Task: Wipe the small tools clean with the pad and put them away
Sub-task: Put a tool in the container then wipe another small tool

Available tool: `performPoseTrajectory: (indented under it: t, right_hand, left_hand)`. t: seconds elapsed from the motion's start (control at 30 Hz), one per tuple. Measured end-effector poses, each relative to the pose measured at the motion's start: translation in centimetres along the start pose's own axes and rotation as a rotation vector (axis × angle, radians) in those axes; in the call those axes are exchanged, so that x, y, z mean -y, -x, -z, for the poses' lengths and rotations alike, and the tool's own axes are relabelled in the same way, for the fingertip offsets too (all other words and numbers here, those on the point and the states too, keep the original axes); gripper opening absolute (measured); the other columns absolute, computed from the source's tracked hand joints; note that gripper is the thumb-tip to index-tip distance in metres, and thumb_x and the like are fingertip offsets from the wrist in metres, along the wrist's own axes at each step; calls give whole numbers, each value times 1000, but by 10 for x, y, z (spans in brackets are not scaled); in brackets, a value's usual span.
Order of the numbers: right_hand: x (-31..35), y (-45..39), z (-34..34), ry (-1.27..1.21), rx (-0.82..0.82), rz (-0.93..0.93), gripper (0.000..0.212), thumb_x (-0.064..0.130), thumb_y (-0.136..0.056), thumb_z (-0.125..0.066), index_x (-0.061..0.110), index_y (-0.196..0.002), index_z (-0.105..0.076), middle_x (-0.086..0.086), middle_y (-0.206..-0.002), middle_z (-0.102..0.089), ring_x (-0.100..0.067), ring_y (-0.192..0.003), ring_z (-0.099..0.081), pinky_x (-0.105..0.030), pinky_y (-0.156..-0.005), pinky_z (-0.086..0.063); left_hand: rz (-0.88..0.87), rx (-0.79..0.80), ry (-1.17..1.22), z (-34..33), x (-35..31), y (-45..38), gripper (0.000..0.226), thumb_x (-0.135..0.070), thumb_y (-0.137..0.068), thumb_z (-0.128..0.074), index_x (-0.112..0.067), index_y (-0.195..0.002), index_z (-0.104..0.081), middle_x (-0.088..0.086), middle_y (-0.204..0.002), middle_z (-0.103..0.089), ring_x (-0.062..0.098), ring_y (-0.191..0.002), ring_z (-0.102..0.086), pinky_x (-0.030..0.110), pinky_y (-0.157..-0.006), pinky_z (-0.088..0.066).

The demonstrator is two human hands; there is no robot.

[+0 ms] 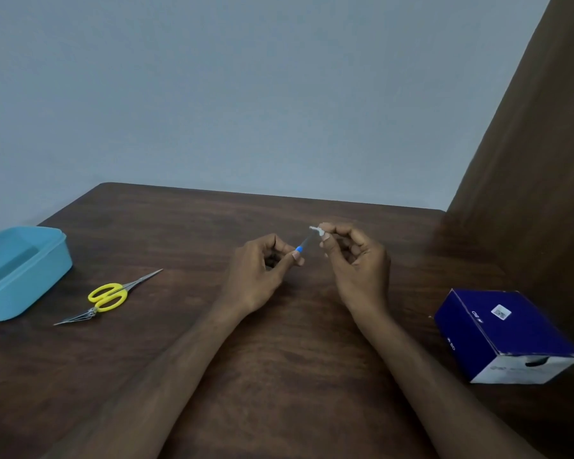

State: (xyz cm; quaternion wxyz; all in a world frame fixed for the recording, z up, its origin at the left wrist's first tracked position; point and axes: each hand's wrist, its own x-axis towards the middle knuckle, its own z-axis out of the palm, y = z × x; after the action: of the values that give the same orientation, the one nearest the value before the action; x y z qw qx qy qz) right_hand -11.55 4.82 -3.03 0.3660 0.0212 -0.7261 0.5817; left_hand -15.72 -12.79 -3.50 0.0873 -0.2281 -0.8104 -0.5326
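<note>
A dark wood-grain finish with a dull sheen is shown by the bench point(279, 359). The scissors point(108, 298) are made of bright metal with glossy yellow plastic loops. Smooth matt blue plastic forms the container point(20, 270); printed card forms the box point(504, 332).

Dark wooden table point(279, 376), pale blue-grey wall point(246, 94), perhaps a brown cabinet point(527, 177)

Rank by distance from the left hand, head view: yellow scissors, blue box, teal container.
From the left hand, which holds the blue-banded tool:
1. Yellow scissors, on the table to its left.
2. Blue box, right side, past the right hand.
3. Teal container, at the far left edge.
</note>
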Motion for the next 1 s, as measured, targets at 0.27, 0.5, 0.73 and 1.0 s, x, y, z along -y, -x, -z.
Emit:
performPoseTrajectory:
  t: [0.27, 0.5, 0.73, 1.0]
  right_hand:
    - [-2, -1, 1, 28, -34, -43, 19, 10, -97, -75, 28, -101, -81, 9, -98, -82, -16, -89, -79, -54, -85, -64]
    - [10, 4, 10, 368, -22, 393, 20, 1, -90, -78, 16, -102, -83, 4, -91, -70, -5, -75, -67, -24, -70, -55]
    - [-4, 4, 1, 590, 173, 444, 13, -2, -78, -77, 10, -78, -75, -2, -77, -63, -16, -65, -59, -35, -61, -51]
    - [7, 4, 8, 523, 75, 481, 24, -3, -84, -76, 12, -102, -82, 0, -85, -64, -14, -71, -62, -29, -67, -53]
  left_hand:
    - [16, -26, 26, 1, -2, 1, 18, -23, -80, -95, -22, -80, -77, -8, -75, -79, 2, -63, -69, 12, -61, -49]
    - [95, -21, 46, 3, -6, 1, 16, -28, -82, -94, -24, -94, -85, -10, -75, -81, 3, -76, -78, 14, -70, -56]
    - [85, -44, 53, 2, 0, -2, 7, -30, -89, -88, -24, -87, -87, -7, -75, -80, 12, -79, -79, 28, -66, -55]
    - [71, -68, 33, 1, -2, -1, 10, -27, -89, -88, -22, -80, -85, -8, -69, -77, 3, -64, -69, 18, -61, -50]
